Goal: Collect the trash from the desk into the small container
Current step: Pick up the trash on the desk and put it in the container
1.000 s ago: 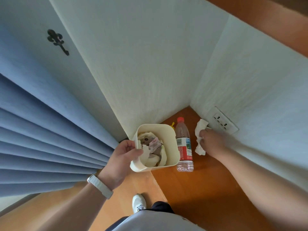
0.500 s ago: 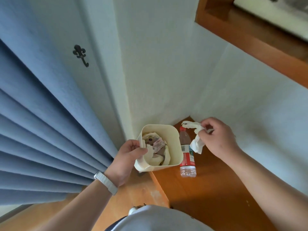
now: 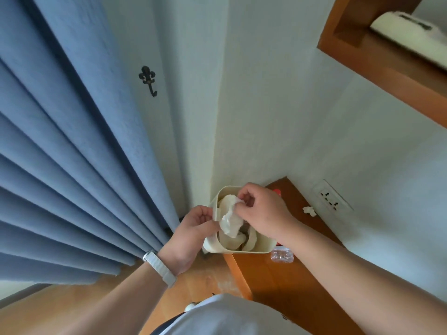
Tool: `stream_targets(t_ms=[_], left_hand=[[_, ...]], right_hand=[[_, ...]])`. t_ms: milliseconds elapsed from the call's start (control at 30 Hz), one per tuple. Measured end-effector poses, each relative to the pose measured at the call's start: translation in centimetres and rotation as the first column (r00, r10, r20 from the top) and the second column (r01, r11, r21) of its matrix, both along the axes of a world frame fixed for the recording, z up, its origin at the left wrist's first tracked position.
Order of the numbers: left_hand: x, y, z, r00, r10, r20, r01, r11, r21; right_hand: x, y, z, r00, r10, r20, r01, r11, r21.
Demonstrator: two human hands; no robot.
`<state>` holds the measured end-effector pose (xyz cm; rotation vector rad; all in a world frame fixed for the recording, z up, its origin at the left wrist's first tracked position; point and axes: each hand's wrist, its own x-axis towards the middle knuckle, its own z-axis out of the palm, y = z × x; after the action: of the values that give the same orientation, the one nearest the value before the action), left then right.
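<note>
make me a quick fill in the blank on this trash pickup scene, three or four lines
1. The right hand holds a crumpled white ____ over the small container.
2. The left hand grips the container by its ____.
3. A small white scrap lies on the desk below the wall ____.
4. The curtain is ____.

Missing words: tissue; rim; socket; blue
</note>
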<state>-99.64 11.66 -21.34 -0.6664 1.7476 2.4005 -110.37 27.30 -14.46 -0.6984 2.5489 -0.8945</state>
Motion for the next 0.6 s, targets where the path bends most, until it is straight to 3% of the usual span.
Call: stream_targets(t_ms=[167,333,467,600], left_hand=[[0.6,0.6,0.5,0.999,-0.014,-0.035,0.015,1.000,0.016],[1.2,0.6,0.6,0.999,-0.020,-0.033,0.020,1.000,-0.014],[1.6,0.9,0.5,0.999,-0.033,-0.008,0.033,0.999,-0.029],[1.8,0.9,0.4,1.000,0.013,0.014,-0.013,1.000,-0.014]], right_hand=[[0.4,-2.8,-2.9,0.943,0.203,-0.265,-0.116,0.944,0.310],[0.3,-3.8,-4.2,0.912,0.367,-0.182,-0.271,0.874,0.403],[0.0,-3.8,-4.8,0.909,0.417,-0.017,-0.363,0.811,0.459],[0.4,-2.3,-3.6,0.887,0.457,-0.063,-0.398,0.829,0.393]])
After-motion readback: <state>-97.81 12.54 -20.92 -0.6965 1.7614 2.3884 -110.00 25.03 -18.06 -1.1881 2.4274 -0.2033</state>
